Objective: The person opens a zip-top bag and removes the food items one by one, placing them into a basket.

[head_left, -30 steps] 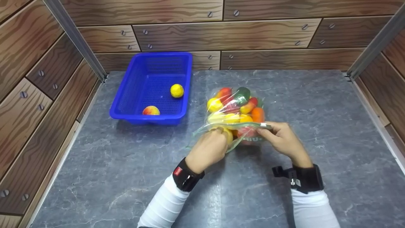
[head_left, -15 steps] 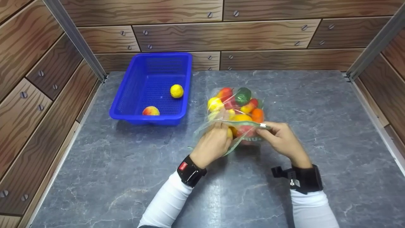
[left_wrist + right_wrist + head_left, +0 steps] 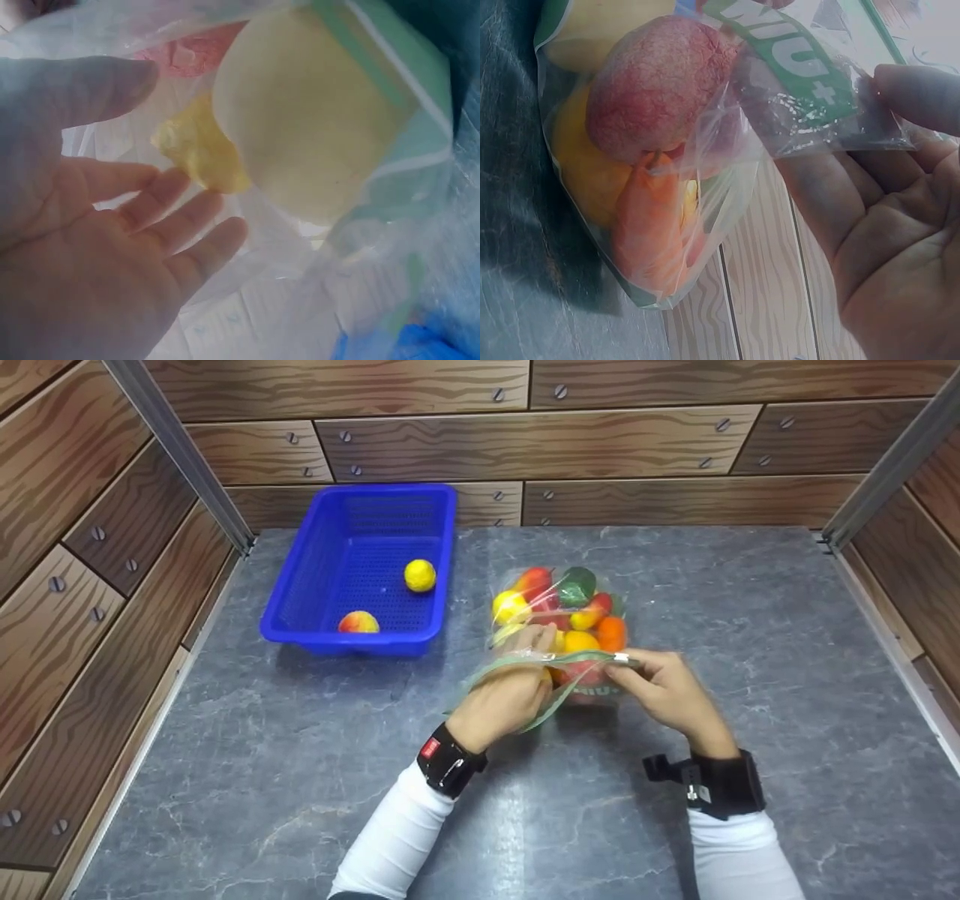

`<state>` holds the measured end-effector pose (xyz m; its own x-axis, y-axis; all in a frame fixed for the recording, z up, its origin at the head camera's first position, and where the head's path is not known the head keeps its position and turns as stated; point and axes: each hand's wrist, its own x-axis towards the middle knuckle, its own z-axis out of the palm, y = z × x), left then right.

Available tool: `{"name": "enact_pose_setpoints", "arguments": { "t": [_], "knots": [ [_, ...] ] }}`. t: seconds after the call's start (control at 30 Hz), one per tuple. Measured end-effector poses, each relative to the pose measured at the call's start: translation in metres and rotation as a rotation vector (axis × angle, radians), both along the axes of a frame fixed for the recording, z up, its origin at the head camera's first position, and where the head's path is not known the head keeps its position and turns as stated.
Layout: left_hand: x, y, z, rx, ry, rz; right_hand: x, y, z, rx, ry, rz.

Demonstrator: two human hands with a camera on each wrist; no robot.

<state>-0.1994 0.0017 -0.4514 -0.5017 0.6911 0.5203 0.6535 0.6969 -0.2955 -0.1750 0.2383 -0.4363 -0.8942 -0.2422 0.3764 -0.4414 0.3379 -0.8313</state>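
A clear zip bag (image 3: pixel 600 690) full of play fruit and vegetables lies on the grey table, its mouth towards me. My left hand (image 3: pixel 510 690) reaches in through the mouth. In the left wrist view its fingers (image 3: pixel 202 244) are spread and relaxed, beside a lemon-shaped yellow fruit (image 3: pixel 202 146) and a large pale round fruit (image 3: pixel 307 112). With thumb and fingers, my right hand (image 3: pixel 671 690) pinches the bag's right corner by the white zip slider (image 3: pixel 621 658). Through the plastic, the right wrist view shows a wrinkled red fruit (image 3: pixel 660 86) and an orange tapered piece (image 3: pixel 649 217).
Left of the bag stands a blue plastic basket (image 3: pixel 345 637), with a yellow fruit (image 3: pixel 420 576) and a red-yellow peach (image 3: pixel 358 622) inside. Wood-patterned walls (image 3: pixel 525 442) enclose the table (image 3: pixel 262 780) at the back and both sides.
My left hand has pushed deeper into the bag, and its fingers have gone from curled to extended among the fruit. The right hand keeps its pinch in the same place.
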Motion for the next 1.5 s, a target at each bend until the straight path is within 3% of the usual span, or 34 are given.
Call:
{"name": "enact_pose_setpoints", "arguments": {
  "t": [0.1,0.17,0.23,0.37,0.53,0.73,0.8,0.9,1.13,1.27,1.4,1.5],
  "knots": [
    [-0.001,0.002,0.001,0.072,-0.126,-0.022,0.000,0.000,0.000,-0.008,-0.006,0.010],
    [-0.002,0.002,0.002,0.234,-0.276,-0.080,0.001,0.000,0.000,-0.015,-0.010,0.015],
    [-0.002,0.002,0.003,0.283,-0.315,-0.109,0.001,0.000,0.000,-0.023,-0.010,0.021],
    [0.000,0.001,0.004,0.226,-0.250,-0.125,0.001,0.000,0.000,-0.036,-0.010,0.036],
    [-0.001,0.005,0.006,0.287,-0.267,-0.140,0.000,0.000,0.002,-0.036,-0.011,0.049],
    [0.002,0.001,0.006,0.088,-0.073,-0.050,-0.001,-0.001,0.001,-0.028,-0.015,0.051],
    [0.002,0.000,0.006,0.108,-0.095,-0.061,0.000,-0.001,0.000,-0.029,-0.020,0.048],
    [0.002,0.000,0.008,0.214,-0.202,-0.105,0.000,-0.002,0.000,-0.032,-0.023,0.051],
    [0.017,-0.004,0.016,0.083,-0.139,-0.054,0.000,-0.003,-0.001,-0.029,-0.003,0.050],
    [0.029,-0.009,0.025,0.147,-0.333,-0.035,-0.001,-0.003,-0.001,-0.034,-0.001,0.035],
    [0.038,-0.013,0.035,0.127,-0.525,0.038,-0.001,-0.002,-0.001,-0.055,-0.023,0.040],
    [0.041,-0.016,0.042,0.104,-0.615,0.075,-0.001,-0.001,0.000,-0.060,-0.037,0.047]
  ]
}}
